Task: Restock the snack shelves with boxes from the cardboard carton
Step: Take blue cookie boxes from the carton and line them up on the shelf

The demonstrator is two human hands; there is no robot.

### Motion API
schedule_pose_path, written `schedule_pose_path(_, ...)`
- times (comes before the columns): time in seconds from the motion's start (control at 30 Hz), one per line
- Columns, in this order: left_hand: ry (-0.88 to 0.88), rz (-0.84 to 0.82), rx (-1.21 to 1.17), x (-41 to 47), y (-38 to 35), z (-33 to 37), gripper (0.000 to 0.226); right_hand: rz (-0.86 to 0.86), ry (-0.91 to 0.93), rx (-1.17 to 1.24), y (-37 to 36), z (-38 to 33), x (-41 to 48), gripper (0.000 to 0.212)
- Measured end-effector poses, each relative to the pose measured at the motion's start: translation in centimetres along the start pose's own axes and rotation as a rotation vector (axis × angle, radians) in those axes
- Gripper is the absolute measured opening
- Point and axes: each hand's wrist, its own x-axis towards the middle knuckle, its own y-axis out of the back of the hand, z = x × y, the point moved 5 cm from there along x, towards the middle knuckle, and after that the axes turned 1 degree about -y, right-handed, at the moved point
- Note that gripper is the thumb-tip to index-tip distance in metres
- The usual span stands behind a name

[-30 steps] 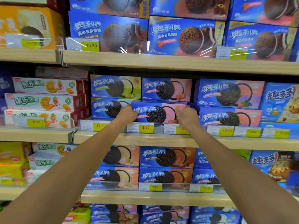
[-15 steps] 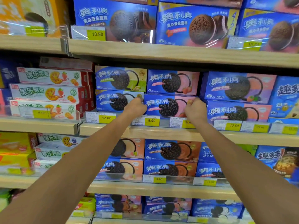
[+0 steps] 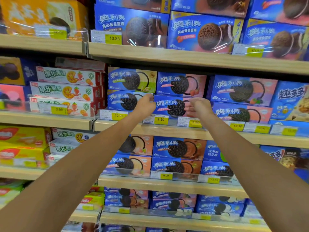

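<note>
With fingers curled at each end, gripping or not I cannot tell, the left hand (image 3: 145, 105) and right hand (image 3: 199, 106) seem to be straightening the flat blue-and-pink cardboard cookie box (image 3: 172, 106), which sits on the pale wooden shelf (image 3: 167, 129) under a matching box (image 3: 180, 84).

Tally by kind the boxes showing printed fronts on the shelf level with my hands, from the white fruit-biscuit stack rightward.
White-and-red fruit-biscuit boxes: 3
Blue boxes picturing a black sandwich cookie: 6
Blue box picturing a tan chip cookie: 1
Total: 10
Not counted: red box atop the fruit-biscuit stack, front unseen.
</note>
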Motion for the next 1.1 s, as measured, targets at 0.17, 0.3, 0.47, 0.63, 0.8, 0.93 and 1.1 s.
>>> schedule_pose_path(0.17, 0.038, 0.031, -0.196, -3.9, -0.3, -0.6, 0.037, -0.099, -0.004, 0.044, -2.9, 0.6, -4.9, 0.025)
schedule_pose_path(0.3, 0.135, 0.03, -0.407, -8.7, -1.5, -4.0, 0.018, -0.097, -0.008, 0.001, -3.9, 3.9, -8.5, 0.028)
schedule_pose_path(0.47, 0.315, -0.046, -0.411, -15.5, -3.8, -10.3, 0.014, -0.105, -0.204, -0.112, -5.2, 11.5, -12.0, 0.028)
schedule_pose_path(0.63, 0.475, -0.167, -0.371, -20.9, -7.4, -17.4, 0.024, -0.131, -0.354, -0.218, -6.1, 20.5, -14.8, 0.026)
schedule_pose_path(0.8, 0.672, -0.22, -0.548, -26.9, -11.8, -23.8, 0.033, -0.173, -0.495, -0.323, -6.2, 29.7, -18.2, 0.036)
schedule_pose_path(0.93, 0.869, -0.235, -0.662, -32.2, -15.7, -28.2, 0.028, -0.276, -0.651, -0.381, -5.9, 38.1, -21.8, 0.035)
schedule_pose_path(1.1, 1.074, -0.229, -0.552, -40.2, -21.8, -35.5, 0.017, -0.412, -0.838, -0.492, -4.4, 48.3, -27.7, 0.027)
